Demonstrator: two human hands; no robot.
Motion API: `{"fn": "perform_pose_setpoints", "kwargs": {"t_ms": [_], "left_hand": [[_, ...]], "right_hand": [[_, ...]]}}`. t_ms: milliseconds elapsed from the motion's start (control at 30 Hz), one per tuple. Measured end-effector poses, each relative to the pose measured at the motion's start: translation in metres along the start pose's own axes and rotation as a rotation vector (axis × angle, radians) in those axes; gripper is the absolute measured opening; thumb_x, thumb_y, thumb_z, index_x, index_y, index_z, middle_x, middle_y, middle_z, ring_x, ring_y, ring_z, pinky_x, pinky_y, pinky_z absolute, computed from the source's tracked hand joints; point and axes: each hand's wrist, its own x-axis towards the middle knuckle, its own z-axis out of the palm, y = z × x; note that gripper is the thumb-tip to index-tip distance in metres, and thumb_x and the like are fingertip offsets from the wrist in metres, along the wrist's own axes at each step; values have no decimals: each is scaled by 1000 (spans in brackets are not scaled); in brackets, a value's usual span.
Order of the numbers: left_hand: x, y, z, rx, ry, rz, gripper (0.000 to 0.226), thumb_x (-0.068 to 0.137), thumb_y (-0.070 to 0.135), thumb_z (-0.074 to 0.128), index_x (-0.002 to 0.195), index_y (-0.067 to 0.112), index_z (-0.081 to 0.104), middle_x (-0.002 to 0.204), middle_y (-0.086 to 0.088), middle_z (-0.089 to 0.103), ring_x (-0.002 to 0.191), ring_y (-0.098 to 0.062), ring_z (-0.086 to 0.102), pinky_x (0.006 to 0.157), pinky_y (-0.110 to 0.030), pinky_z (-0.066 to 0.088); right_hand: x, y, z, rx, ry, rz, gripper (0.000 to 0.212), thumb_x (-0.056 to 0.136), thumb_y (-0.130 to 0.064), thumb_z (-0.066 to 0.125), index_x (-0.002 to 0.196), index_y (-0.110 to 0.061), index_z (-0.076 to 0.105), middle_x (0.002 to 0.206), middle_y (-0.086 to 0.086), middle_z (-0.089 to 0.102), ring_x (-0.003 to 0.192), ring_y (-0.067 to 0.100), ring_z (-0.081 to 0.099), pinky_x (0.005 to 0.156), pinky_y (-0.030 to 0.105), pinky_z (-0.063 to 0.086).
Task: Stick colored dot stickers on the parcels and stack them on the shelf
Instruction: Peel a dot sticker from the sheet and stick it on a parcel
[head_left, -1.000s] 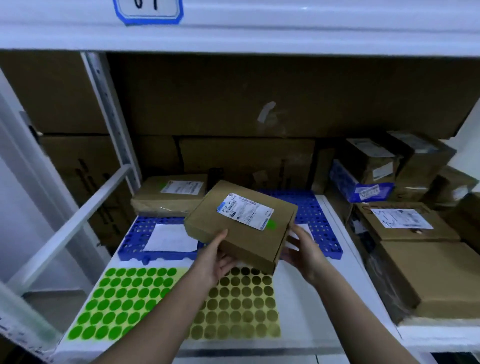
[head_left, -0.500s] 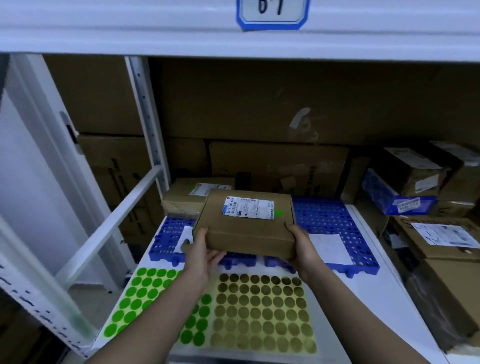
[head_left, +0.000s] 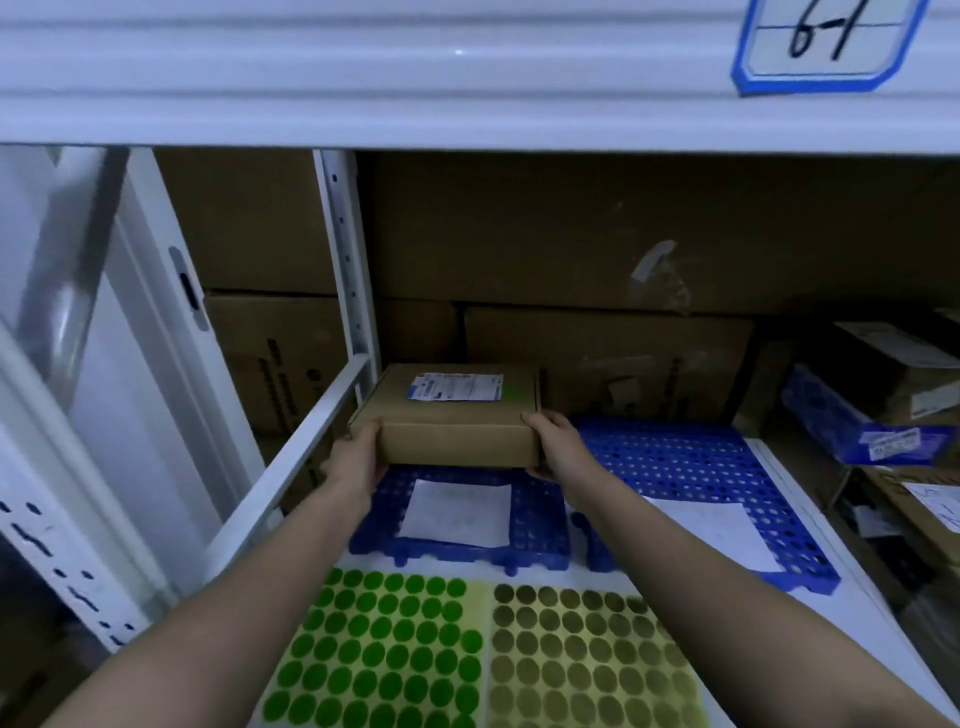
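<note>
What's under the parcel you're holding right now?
Beneath the parcel, held by the left hand and right hand, the blue tray shows at its front edge. Whatever lies directly under it is covered, so I cannot tell.

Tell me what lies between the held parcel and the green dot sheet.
In the head view, a blue perforated mat with a white paper on it lies between the parcel and green dot sheet.

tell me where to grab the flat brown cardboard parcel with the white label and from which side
Grip the flat brown cardboard parcel by its two short ends, coming in from the near side, as the left hand and right hand do. It lies level, wide and shallow, label up, so opposed palms steady it.
</note>
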Motion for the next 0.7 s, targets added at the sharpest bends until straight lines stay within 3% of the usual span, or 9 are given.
{"fn": "perform_pose_setpoints", "kwargs": {"t_ms": [133, 267, 400, 700], "left_hand": [[-2, 26, 5, 52, -58, 28, 49, 96, 24, 52, 141, 10, 39, 129, -10, 51, 120, -29, 50, 102, -39, 44], [13, 34, 10, 190, -34, 82, 52, 96, 24, 49, 143, 9, 35, 128, -15, 52, 98, -27, 56, 78, -31, 47], [27, 41, 14, 309, -47, 68, 52, 98, 24, 46, 145, 11, 30, 140, -15, 45, 125, -32, 45, 94, -37, 37], [36, 38, 17, 346, -106, 14, 53, 95, 25, 51, 143, 13, 33, 141, -12, 43, 126, -32, 42, 95, -38, 35]], "right_hand": [[16, -13, 15, -13, 7, -55, 60, 93, -39, 55, 147, -24, 32, 142, 10, 38, 121, 31, 45, 91, 43, 52], [25, -22, 22, 40, -14, -68, 59, 96, -33, 53, 147, -14, 30, 142, 13, 44, 123, 31, 48, 104, 44, 43], [29, -21, 28, 58, -25, -44, 56, 99, -27, 49, 148, -12, 27, 141, 13, 45, 122, 30, 48, 99, 39, 44], [36, -18, 30, 54, -24, -4, 55, 101, -24, 43, 151, -13, 21, 142, 13, 45, 125, 30, 47, 98, 38, 42]]}}
